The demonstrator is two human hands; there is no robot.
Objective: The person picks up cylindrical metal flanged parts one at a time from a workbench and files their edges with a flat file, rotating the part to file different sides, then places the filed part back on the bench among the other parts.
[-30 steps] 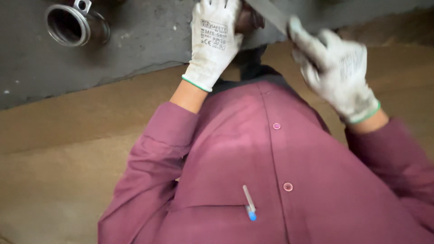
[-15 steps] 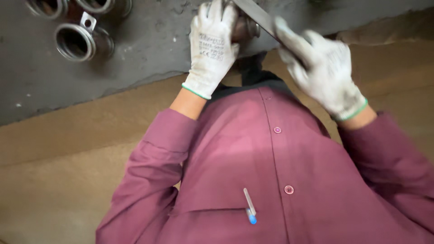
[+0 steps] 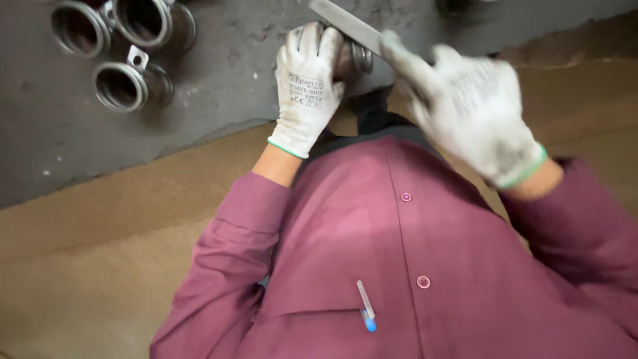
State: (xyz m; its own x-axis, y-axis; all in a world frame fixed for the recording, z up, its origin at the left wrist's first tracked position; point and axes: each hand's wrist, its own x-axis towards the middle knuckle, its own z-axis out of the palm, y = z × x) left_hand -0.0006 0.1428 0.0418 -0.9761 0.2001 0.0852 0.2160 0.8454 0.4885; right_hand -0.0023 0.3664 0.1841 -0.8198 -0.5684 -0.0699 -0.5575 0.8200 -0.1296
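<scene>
My left hand [image 3: 308,90] is wrapped over the small metal ring fitting [image 3: 359,58] on the grey bench top [image 3: 219,100], fingers curled down tight so it cannot roll; only its rim shows past my glove. My right hand [image 3: 475,113] is closed round the near end of the flat file [image 3: 345,26], forefinger laid along the blade, which crosses the top of the fitting. Against half a second ago the file reaches further up and to the left and my right hand sits nearer the fitting — I judge a forward stroke is under way; the blur on that glove agrees. The left hand has not shifted on the piece. Three more ring fittings [image 3: 126,85] have come fully into view at the far left; they lie well apart from my hands — untouched.
</scene>
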